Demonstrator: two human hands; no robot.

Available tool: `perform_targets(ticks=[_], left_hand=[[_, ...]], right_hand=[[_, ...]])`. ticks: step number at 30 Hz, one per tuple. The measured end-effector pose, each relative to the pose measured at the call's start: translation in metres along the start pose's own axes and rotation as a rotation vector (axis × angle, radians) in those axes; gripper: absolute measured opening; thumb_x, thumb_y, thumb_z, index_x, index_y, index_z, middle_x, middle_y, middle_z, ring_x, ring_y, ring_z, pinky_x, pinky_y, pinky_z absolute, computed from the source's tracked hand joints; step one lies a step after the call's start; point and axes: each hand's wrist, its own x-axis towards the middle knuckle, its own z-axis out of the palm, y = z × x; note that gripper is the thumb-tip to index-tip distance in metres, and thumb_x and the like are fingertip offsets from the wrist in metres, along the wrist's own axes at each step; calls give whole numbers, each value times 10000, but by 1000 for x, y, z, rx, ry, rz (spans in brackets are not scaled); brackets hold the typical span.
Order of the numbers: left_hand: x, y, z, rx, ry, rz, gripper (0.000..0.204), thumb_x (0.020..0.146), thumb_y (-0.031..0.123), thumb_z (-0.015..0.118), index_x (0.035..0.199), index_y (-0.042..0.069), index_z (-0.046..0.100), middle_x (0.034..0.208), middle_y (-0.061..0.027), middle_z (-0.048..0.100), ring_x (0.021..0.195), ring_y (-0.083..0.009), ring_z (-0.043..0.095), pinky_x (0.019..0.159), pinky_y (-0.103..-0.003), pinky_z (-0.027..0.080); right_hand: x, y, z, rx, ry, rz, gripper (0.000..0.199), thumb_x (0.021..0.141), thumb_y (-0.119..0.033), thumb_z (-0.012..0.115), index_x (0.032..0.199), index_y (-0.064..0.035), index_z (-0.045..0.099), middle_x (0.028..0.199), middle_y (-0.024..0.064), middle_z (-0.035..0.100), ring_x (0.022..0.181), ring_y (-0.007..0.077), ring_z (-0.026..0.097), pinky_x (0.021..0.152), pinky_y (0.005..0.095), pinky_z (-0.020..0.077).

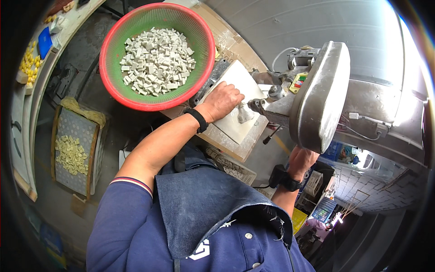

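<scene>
Worker at a small metal press machine (317,95), seen from above: the left hand (224,100) rests on a pale, dust-coated work plate (235,79) on the tabletop (235,152), its fingers (236,96) curled narrow and pinched around something small just beside the machine's nose (253,105). What they hold is hidden under the knuckles; it is most likely one of the pale blocks. The right hand (302,161) is below the machine's rounded housing, mostly covered by it, so whether its fingers are closed on a lever or loose cannot be told. A dark band sits on each wrist.

The step in hand looks like feeding or seating a piece at the tool, the left hand steadying it against the plate. The next move would seem to call for keeping that piece square under the nose while fingertips stay out of the working gap, with the hidden right hand probably driving the machine.

The work plate lies tilted to the tabletop's edges, its long axis running from the far left corner toward the near right edge, pointing at the machine. A red-rimmed green basket (115,59) full of small pale blocks (156,61) stands at the tabletop's far left corner, just beside the plate. On the floor at left, a framed tray (93,145) carries yellowish pieces (71,155).
</scene>
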Motion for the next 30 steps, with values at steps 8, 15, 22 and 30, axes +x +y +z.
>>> perform_targets(ticks=[8,15,22,30], left_hand=[[1,1,0,-3,-10,-4,183,824,92,577,953,125,703,812,-9,646,872,-185,615,800,-339,439],[0,0,-1,-2,-15,-9,186,825,91,576,953,124,707,816,-11,649,873,-185,616,804,-342,440],[1,1,-2,11,-20,-6,184,825,98,578,947,120,714,812,-13,650,872,-182,616,796,-338,445],[1,2,-4,23,-6,1,181,823,100,573,939,121,711,824,-14,642,884,-189,606,799,-341,449]], right_hand=[[-13,-1,13,848,207,742,306,871,54,613,1157,-33,677,1192,137,615,1061,280,606,905,362,498],[-3,-21,13,1242,337,856,308,968,-150,622,1244,-21,571,1204,75,616,1067,167,603,861,272,509],[-6,-21,12,1243,265,772,313,984,-220,635,1220,-41,534,1198,71,637,1036,151,624,847,259,507],[-7,-39,10,1174,289,805,374,1033,-315,575,1241,-5,557,1188,107,656,1061,143,607,940,284,458]])
